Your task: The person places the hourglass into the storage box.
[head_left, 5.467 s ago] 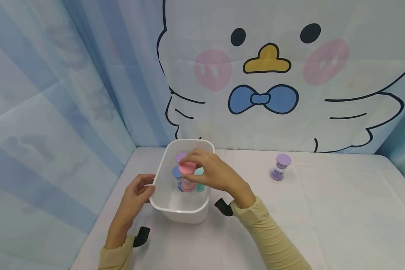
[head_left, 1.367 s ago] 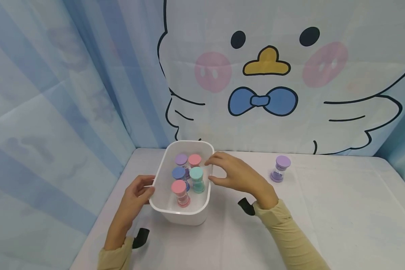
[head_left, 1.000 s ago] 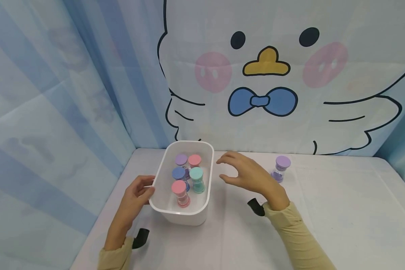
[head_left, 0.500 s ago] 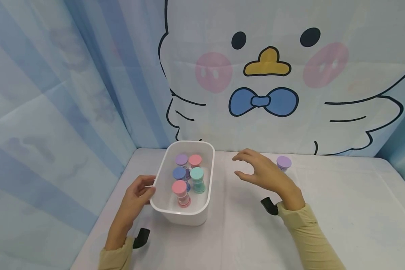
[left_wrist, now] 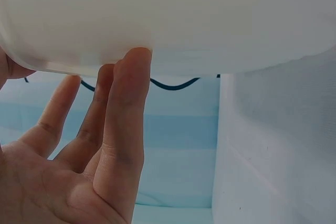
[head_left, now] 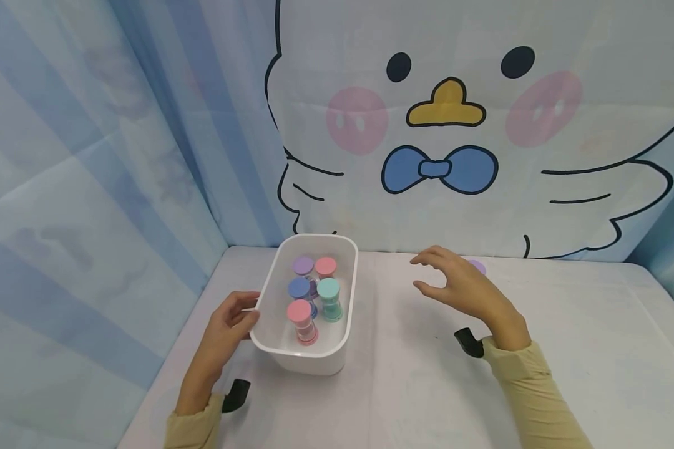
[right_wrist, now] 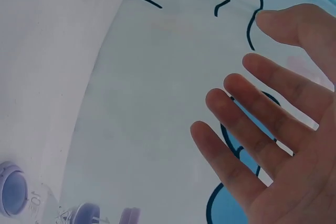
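Note:
My left hand rests at the left side of a white plastic bin, fingertips touching its outer wall and thumb at the rim. Inside stand several small sand timers: a purple one, a blue one, a mint green one, a pink one behind and another pink one in front. My right hand hovers right of the bin, fingers spread from the thumb, holding nothing. Behind it a purple sand timer is mostly hidden; the right wrist view shows that timer at lower left.
The white-covered table meets a curtain printed with a cartoon bird at its back edge. More blue and white curtain hangs along the left. A short black piece sticks out from the left sleeve.
The right hand let go of a pink timer, which now stands at the front of the bin, then moved right towards the lone purple timer, hiding most of it. The left hand has stayed put.

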`<state>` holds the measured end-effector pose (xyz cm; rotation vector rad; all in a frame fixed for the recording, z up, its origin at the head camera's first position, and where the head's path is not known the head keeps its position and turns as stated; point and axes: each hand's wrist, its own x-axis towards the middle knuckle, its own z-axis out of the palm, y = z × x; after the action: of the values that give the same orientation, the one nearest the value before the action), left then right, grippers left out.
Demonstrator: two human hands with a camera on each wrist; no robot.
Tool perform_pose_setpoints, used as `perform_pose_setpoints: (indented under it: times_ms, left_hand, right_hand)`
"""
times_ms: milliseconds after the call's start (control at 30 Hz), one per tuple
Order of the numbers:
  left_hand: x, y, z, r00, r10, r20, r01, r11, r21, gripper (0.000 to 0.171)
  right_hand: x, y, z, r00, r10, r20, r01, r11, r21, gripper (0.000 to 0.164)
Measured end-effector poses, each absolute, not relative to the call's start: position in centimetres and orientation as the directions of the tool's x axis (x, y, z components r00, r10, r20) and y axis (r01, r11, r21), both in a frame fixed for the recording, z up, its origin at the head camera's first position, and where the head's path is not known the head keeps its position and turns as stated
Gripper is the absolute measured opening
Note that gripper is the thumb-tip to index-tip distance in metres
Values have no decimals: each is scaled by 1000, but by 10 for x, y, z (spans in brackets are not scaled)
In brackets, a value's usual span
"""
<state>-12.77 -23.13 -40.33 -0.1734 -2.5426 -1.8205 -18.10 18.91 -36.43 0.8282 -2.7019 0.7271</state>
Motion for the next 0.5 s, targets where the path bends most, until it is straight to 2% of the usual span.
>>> perform_pose_setpoints:
  times_ms: [500]
  left_hand:
    - [-128, -231, -403, -994, 80, 72, 94, 324, 941, 34]
  right_hand:
    - [-179, 215, -368, -855, -411, 316, -514, 754, -409, 37]
